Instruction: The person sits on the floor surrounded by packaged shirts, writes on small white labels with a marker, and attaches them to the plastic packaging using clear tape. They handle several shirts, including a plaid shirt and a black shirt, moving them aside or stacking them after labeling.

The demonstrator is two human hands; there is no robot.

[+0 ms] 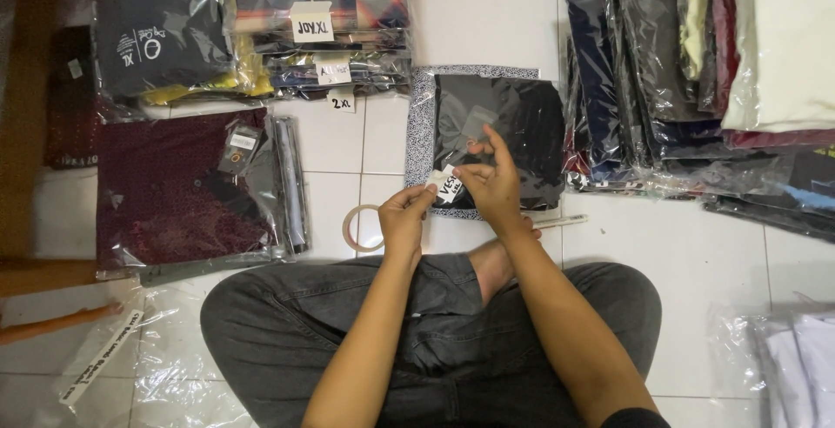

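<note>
On white tile floor (696, 254), stacks of plastic-bagged folded clothes (687, 71) lie right, more bagged shirts (217, 36) left. Black garment in clear bag (513, 128) sits just beyond both hands. Tape roll (358, 228) lies just left of left hand (403, 219). Left hand and right hand (494, 189) pinch small white paper label (448, 186) between fingertips, over the bag's near edge.

This looks like a home packing spot for a small clothing seller, set up on a white tiled floor (687, 254) rather than in a shop. Stacks of folded garments in clear plastic bags (661, 71) stand at two o'clock, and labelled bagged shirts (322, 28) pile up at eleven o'clock. A roll of tape (364, 228) lies on the floor near the centre.
</note>
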